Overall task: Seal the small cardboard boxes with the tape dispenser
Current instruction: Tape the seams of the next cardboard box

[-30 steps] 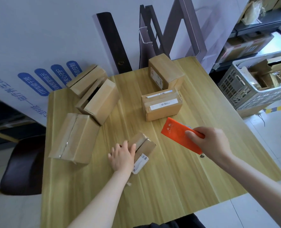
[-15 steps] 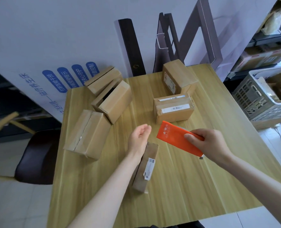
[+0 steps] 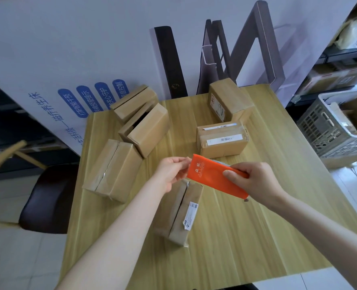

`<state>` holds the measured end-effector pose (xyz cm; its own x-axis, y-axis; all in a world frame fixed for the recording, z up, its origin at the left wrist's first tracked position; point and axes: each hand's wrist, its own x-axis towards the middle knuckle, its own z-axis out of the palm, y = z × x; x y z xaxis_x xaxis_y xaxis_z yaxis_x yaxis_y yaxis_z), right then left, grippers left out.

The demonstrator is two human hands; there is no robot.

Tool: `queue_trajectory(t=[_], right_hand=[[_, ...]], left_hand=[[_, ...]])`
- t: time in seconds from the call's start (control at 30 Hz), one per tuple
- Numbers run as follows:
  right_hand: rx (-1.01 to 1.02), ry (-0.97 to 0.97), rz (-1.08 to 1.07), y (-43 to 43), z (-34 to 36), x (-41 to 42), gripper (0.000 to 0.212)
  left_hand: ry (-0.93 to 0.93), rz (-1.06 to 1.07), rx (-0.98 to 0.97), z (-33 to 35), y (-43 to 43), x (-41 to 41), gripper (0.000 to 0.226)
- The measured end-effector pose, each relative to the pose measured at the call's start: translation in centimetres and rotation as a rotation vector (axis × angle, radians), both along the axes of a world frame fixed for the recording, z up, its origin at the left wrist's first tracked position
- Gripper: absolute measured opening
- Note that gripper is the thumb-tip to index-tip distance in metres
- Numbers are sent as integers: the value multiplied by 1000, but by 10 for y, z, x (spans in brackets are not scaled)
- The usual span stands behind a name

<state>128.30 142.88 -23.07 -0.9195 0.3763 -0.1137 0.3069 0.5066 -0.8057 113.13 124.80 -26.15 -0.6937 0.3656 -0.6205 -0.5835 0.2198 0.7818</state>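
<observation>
- Tape dispenser [image 3: 213,178] — held above the middle of the table [image 3: 257,237]; right hand [image 3: 255,181] grips its rear, left hand [image 3: 171,172] pinches its leading end, which points toward the far-left corner
- Small box [image 3: 179,212] — just beneath the hands, toward the near edge; long axis and top seam run near-to-far; left hand nearer
</observation>
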Motion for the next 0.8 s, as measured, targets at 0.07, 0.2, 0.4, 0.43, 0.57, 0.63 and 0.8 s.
queue_trajectory(t=[0.07,0.2,0.4,0.43,0.57,0.63,0.8], right_hand=[[17,-10,-1,-2,1,-4,25],[125,-41,-3,-12,2,-9,33],[124,-101,-55,-7,3,2,27],[114,-109,-62,-2,2,7,25],[73,-168,-63,14,-2,24,23],[131,-191,-51,19,-4,27,26],[161,-307,-18,27,-9,20,32]], left_hand=[[36,-19,-19,1,0,-5,11],[180,-15,-186,-4,8,-13,27],[260,53,-377,-22,0,-32,18],[263,66,-407,-25,-6,-37,17],[260,75,-486,-36,-25,-46,12],[258,71,-496,-39,-27,-46,9],[246,-24,-530,-50,-25,-38,10]])
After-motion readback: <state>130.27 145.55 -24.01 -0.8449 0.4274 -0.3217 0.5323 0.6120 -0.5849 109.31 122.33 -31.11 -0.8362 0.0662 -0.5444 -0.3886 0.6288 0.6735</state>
